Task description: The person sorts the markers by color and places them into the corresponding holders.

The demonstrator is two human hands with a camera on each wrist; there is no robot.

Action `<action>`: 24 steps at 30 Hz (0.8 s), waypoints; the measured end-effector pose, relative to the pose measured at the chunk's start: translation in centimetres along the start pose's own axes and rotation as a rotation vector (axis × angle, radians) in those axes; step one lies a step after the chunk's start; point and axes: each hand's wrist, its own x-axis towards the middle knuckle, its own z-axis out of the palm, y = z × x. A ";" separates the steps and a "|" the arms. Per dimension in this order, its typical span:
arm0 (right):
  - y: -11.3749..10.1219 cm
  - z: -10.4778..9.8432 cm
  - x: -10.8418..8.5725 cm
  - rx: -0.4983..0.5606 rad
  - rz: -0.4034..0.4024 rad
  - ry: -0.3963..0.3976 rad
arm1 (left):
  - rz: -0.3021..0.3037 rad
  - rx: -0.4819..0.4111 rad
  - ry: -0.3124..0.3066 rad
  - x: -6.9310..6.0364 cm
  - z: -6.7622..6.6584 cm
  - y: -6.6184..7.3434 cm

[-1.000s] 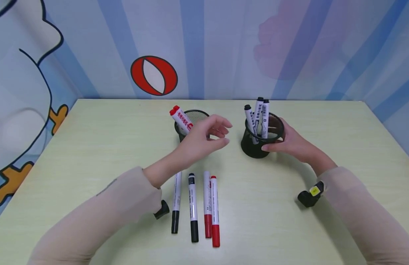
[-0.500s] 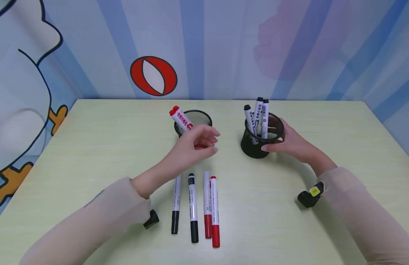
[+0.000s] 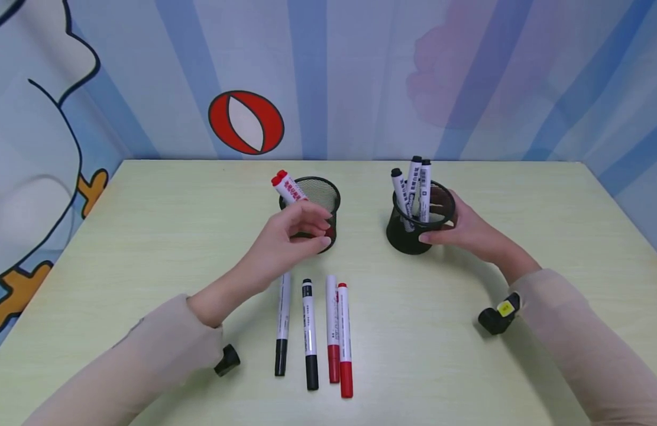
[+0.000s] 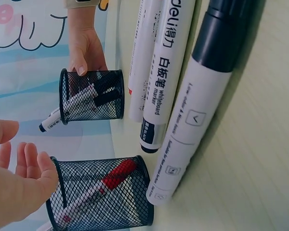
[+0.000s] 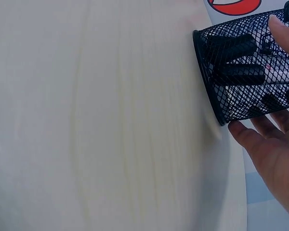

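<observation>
The left hand (image 3: 277, 242) hovers in front of the left black mesh cup (image 3: 330, 207), fingers relaxed and holding nothing; in the left wrist view the left hand (image 4: 19, 183) is beside that cup's rim. Markers with red ends (image 3: 288, 186) lean in this cup. On the right, the right hand (image 3: 474, 234) grips the side of the other mesh cup (image 3: 408, 236), which holds several black-capped markers (image 3: 425, 192). The right wrist view shows the right hand (image 5: 274, 154) with fingers and thumb round that cup (image 5: 241, 106).
On the light wooden table (image 3: 147, 236), in front of the cups, lie two black-ended markers (image 3: 309, 325) and two red-ended markers (image 3: 345, 331), roughly parallel. A patterned blue curtain (image 3: 360, 77) stands behind the table. A black wrist camera (image 3: 498, 316) is below each sleeve.
The left hand has moved left and slightly toward the person, uncovering more of the left cup. The right hand has stayed on its cup, and the loose markers have not moved.
</observation>
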 end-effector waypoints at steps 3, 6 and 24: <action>0.0 0.0 0.0 0.003 -0.006 0.000 | -0.007 0.007 0.015 -0.3 -0.3 -0.1; 0.0 0.0 0.0 0.004 -0.002 0.002 | -0.021 0.011 0.025 -0.7 -0.7 -0.3; 0.9 -0.2 -0.4 0.003 -0.042 -0.060 | -0.125 0.077 0.183 -1.8 -3.7 -1.7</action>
